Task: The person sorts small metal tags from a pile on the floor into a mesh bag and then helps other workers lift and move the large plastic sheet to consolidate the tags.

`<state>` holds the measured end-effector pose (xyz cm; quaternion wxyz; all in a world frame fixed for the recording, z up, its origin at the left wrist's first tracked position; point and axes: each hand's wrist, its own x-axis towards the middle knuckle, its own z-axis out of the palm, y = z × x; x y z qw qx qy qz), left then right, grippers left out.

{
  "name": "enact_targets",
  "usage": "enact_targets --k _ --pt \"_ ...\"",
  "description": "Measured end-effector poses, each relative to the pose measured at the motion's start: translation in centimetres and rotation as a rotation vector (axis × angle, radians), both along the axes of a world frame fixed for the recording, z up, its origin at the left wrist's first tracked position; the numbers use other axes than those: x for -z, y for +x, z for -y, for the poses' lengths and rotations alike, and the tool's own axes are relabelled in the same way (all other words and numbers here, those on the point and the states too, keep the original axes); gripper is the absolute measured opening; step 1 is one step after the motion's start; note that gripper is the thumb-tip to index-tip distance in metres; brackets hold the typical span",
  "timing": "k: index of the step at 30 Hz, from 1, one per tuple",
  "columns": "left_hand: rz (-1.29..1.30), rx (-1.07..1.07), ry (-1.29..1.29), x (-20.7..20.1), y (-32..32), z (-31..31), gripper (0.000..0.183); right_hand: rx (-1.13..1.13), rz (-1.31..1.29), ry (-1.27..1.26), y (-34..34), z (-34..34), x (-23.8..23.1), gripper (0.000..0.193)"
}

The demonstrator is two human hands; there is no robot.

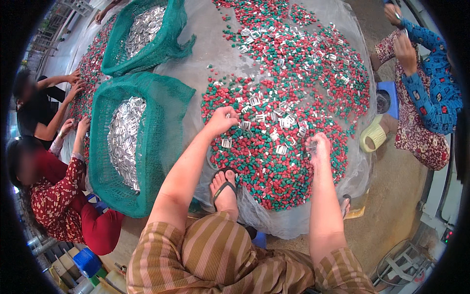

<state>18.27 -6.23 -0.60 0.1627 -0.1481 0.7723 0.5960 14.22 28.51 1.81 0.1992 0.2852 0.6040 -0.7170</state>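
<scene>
Several buckles (pixel 281 150), long axes in mixed directions

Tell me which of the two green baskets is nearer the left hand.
The lower basket in the picture: its net flares out toward the left hand. The other basket sits farther off, at the picture's top edge.

No lettering or numbers legible from where I stand. Patterned blue top (pixel 433 105) on the person at right: small light and dark printed patches, too small to tell whether they hold characters. Small red and green specks of light (pixel 447 236) at the far right edge: nothing readable there either.
</scene>
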Motion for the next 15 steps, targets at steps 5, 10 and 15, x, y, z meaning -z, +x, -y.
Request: enact_targets --k 5,10,15 --pt "-0.297 0.084 -0.171 0.3 -0.8 -1.9 0.02 -0.374 -0.381 0.737 -0.4 -0.8 4.4 0.043" --pt "-0.057 0.299 -0.638 -2.3 0.4 -3.4 0.034 -0.507 -0.455 1.03 0.0 2.2 2.3 0.04" --pt "-0.146 0.312 -0.358 -1.2 -0.2 -2.5 0.022 -0.414 -0.235 0.584 -1.2 -1.7 5.0 0.019"
